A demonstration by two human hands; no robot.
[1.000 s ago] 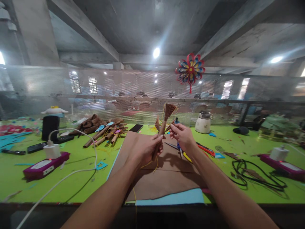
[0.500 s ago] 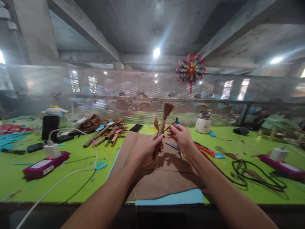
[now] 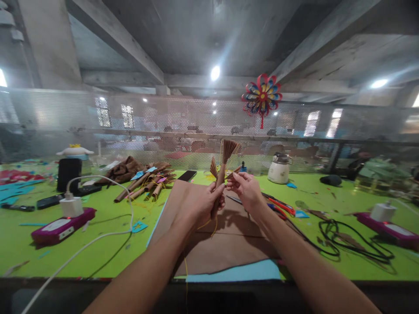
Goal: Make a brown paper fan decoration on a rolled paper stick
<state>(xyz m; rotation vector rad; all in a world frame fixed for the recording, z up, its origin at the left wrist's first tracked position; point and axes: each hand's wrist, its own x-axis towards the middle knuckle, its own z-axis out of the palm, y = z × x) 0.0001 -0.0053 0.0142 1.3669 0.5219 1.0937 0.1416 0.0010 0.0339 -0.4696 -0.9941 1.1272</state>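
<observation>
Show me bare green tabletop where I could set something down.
Front left on the green tabletop, between the looping white cable and the left forearm; front right, nearer than the coiled black cable. Crowded: rear left, under rolled brown paper tubes, and beside the right hand, with red-handled tools.

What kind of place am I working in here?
Probably a craft workshop: a green table holds rolled brown pieces and cords, a flower ornament hangs above, and bare concrete beams cross the ceiling.
</observation>
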